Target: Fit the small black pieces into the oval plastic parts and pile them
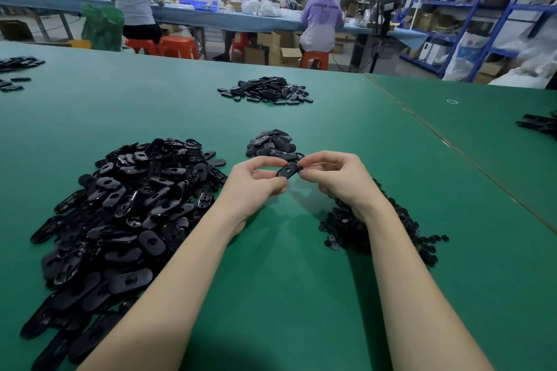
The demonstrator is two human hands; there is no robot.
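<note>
Above the green table, my left hand (256, 179) pinches one black oval plastic part (287, 171) between thumb and fingers. My right hand (334, 175) pinches the part's right end, where a small black piece seems to sit; the fingertips hide it. A big heap of loose oval parts (126, 214) lies at my left. The heap of small black round pieces (391, 229) lies under my right wrist. Just beyond my hands a small pile of oval parts (272, 144) rests on the table.
A further pile of oval parts (265, 90) lies mid-table, with more at the far left (16, 63) and right edge (539, 125). A seam (452, 144) divides the green table (286, 295) from its neighbour. People sit at a blue bench behind.
</note>
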